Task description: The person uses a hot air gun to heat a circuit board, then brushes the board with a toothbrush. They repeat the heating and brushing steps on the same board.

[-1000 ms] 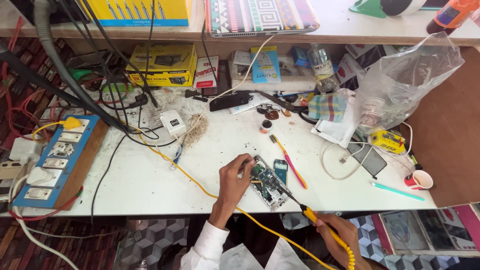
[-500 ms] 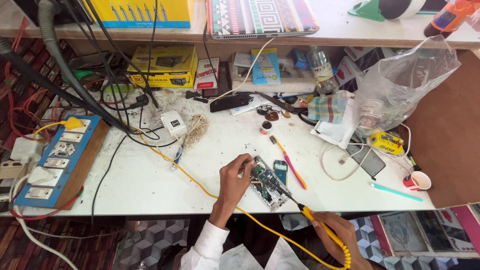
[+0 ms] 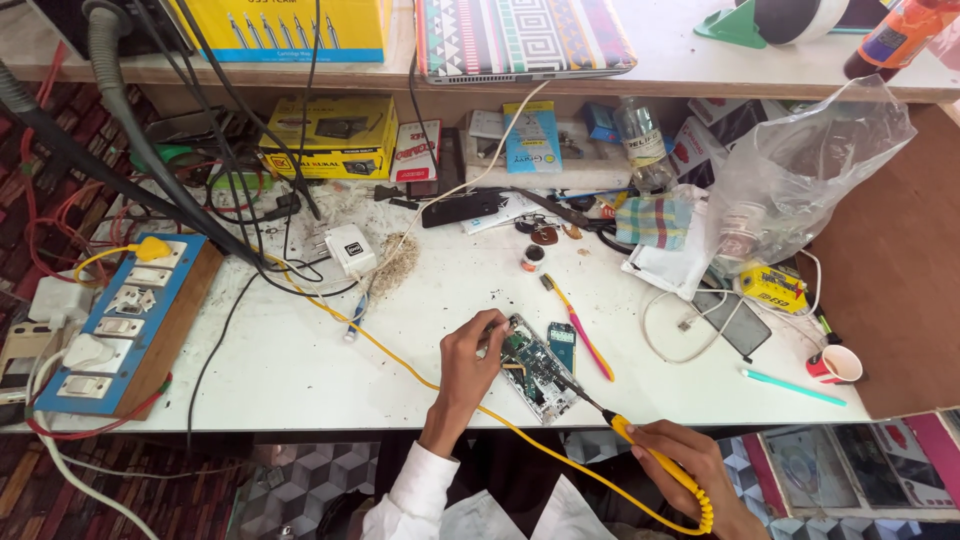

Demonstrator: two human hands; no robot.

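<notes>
Opened phone circuit board (image 3: 535, 368) flat on white desk (image 3: 300, 350), between both hands. Left hand (image 3: 470, 355) pinching board's upper-left edge. Right hand (image 3: 680, 455) closed around yellow soldering iron (image 3: 640, 450), tip touching board's lower right.

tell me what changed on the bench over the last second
Almost nothing. The left hand still pins the opened phone board on the white table, and the right hand still holds the yellow soldering iron with its tip at the board's lower edge; the right hand sits only slightly differently. The pink and yellow toothbrush, switchboard and clear plastic bag stayed put.
</notes>
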